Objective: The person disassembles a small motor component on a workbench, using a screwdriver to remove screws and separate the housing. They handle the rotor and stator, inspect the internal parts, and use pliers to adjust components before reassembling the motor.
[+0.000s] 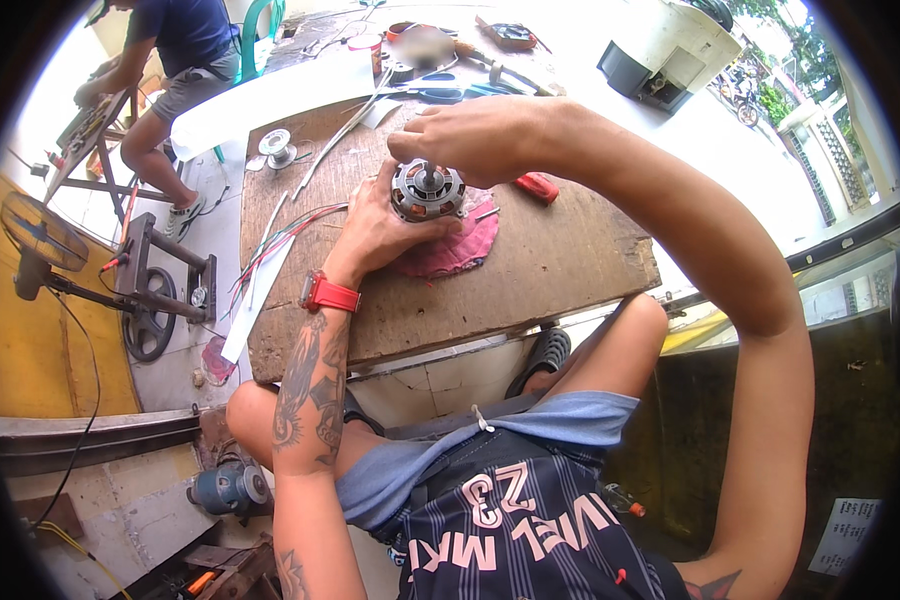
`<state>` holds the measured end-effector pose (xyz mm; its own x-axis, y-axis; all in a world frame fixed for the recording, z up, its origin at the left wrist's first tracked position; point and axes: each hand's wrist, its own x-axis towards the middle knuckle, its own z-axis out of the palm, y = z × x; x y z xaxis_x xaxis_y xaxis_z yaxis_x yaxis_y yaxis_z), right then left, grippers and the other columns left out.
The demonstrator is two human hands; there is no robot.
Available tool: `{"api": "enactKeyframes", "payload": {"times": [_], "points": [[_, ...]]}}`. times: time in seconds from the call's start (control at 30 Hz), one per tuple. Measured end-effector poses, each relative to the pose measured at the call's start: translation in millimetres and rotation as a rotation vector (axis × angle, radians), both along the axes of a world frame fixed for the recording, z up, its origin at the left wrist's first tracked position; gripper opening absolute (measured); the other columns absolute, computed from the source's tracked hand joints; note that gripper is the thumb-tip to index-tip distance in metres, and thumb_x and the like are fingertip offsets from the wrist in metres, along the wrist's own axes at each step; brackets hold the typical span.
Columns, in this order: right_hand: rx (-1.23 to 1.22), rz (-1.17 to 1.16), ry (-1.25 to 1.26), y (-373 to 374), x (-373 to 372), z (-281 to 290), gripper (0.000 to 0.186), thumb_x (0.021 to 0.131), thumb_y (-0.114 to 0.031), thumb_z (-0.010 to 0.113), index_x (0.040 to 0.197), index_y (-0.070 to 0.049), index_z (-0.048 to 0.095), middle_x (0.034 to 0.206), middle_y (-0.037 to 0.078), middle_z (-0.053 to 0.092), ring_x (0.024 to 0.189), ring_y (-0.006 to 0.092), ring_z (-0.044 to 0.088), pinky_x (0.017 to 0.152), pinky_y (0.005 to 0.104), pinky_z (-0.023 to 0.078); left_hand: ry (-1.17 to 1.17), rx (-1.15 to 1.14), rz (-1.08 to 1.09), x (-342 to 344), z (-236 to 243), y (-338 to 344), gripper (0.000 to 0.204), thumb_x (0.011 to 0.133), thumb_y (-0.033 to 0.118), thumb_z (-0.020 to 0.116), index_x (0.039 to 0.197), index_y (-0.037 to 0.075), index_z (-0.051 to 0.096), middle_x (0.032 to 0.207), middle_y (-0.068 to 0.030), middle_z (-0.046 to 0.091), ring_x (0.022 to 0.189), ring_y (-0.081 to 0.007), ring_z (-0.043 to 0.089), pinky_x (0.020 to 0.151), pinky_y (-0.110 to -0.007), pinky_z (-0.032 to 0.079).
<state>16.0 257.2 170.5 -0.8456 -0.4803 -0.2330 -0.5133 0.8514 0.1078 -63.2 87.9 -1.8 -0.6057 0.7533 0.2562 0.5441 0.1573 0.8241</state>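
A round silver electric motor (405, 203) with slotted vents, copper windings and a shaft at its centre stands on the wooden board. My left hand (375, 225) is wrapped round its near left side and steadies it. Over the motor's far edge, my right hand (480, 140) has its fingers curled together; whatever lies between them is hidden. Red, green and white wires (288, 235) trail left from beside my left hand. Under the motor lies a pink cloth (450, 255), with a small metal pin (486, 214) at its right. A red handle (538, 187) rests to the right.
On the wooden board (560, 255), a metal spool (277, 147) stands far left. Pliers (440, 90) and other tools lie beyond. A person (185, 50) works at the upper left, near a fan (45, 235). A blue grinder (228, 490) is on the floor at lower left.
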Motion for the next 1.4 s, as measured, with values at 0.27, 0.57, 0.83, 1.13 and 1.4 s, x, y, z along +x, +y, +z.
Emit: {"api": "enactKeyframes", "payload": {"times": [0.27,0.57,0.83,1.13,1.4], "points": [[0.101,-0.177,-0.008,-10,1,5,0.037,0.095,-0.027,0.075,0.119,0.001,0.069,0.108,0.019,0.075,0.101,0.0378,0.074,0.087,0.0474,0.060,0.030,-0.053,0.028,4,7,-3,0.124,0.062,0.060,0.099,0.155,-0.002,0.045,0.141,-0.0265,0.064,0.131,-0.0378,0.064,0.112,-0.046,0.050],[0.050,-0.046,0.102,-1,3,-2,0.033,0.104,-0.036,0.065,0.117,-0.007,0.074,0.110,0.016,0.076,0.101,0.0357,0.075,0.084,0.0480,0.060,0.034,-0.079,0.035,3,6,-1,0.121,0.062,0.061,0.099,0.154,0.001,0.048,0.138,-0.0262,0.064,0.130,-0.0397,0.065,0.112,-0.047,0.050],[0.212,-0.207,-0.028,-13,1,4,0.035,0.105,-0.036,0.064,0.122,-0.007,0.072,0.114,0.016,0.077,0.102,0.0348,0.075,0.085,0.0467,0.061,0.055,-0.033,0.021,3,4,-1,0.117,0.062,0.057,0.100,0.151,0.002,0.049,0.135,-0.0230,0.068,0.126,-0.0355,0.067,0.110,-0.045,0.052],[0.066,-0.009,0.068,1,1,-17,0.036,0.102,-0.025,0.068,0.133,-0.006,0.065,0.113,0.014,0.073,0.108,0.0344,0.073,0.088,0.0475,0.062,0.028,-0.056,0.028,0,1,0,0.115,0.063,0.057,0.101,0.150,0.002,0.050,0.133,-0.0226,0.069,0.124,-0.0335,0.069,0.109,-0.045,0.053],[0.085,0.103,0.097,4,-7,-19,0.036,0.101,-0.020,0.059,0.132,-0.005,0.064,0.112,0.016,0.072,0.104,0.0338,0.074,0.089,0.0444,0.062,0.012,-0.039,0.021,0,-4,-1,0.117,0.063,0.071,0.093,0.151,0.009,0.047,0.131,-0.0310,0.063,0.125,-0.0469,0.058,0.110,-0.054,0.044]]}}
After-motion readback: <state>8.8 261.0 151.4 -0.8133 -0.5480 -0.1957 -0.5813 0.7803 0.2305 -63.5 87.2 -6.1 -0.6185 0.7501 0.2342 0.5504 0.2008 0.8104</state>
